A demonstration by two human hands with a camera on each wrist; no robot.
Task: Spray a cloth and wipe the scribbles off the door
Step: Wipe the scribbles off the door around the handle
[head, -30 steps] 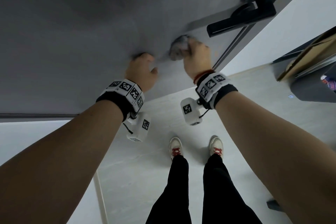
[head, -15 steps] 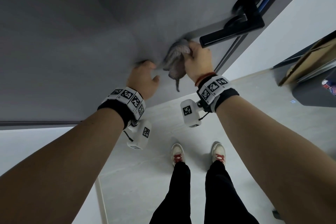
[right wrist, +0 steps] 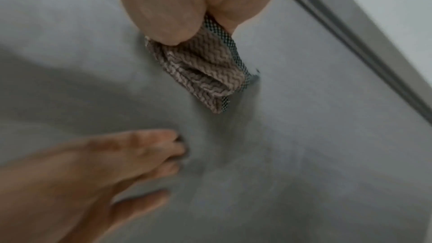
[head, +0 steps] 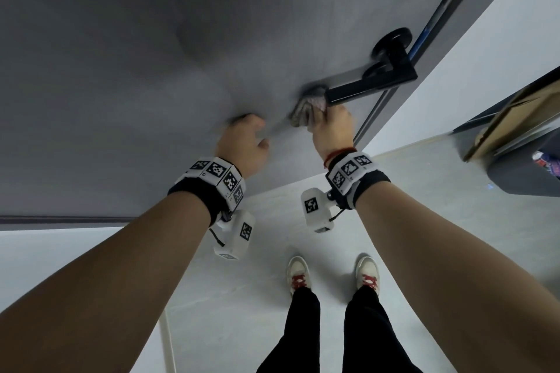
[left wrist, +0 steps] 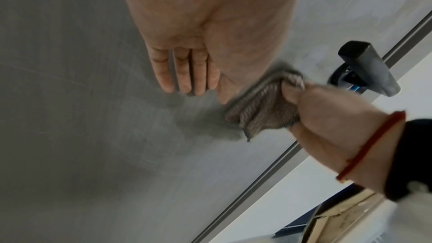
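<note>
The grey door [head: 151, 70] fills the upper part of the head view. My right hand [head: 331, 127] grips a bunched grey-brown zigzag cloth [head: 306, 106] and presses it on the door just below the tip of the black lever handle [head: 372, 82]. The left wrist view shows the cloth [left wrist: 264, 106] wadded in that right hand [left wrist: 327, 117]; the right wrist view shows the cloth [right wrist: 205, 69] under the palm. My left hand [head: 245, 139] lies flat on the door beside it, with straight fingers [left wrist: 182, 69] against the panel. No scribbles show on the door.
The door's right edge and metal strip [head: 391, 94] run diagonally next to the handle. A cardboard piece [head: 515, 118] and a dark bin [head: 527, 172] stand at the right. Pale floor [head: 424, 221] and my feet [head: 298, 275] lie below.
My right hand has pushed the cloth up and to the right, close under the handle's tip, and the cloth is more bunched. The left hand stays flat on the door.
</note>
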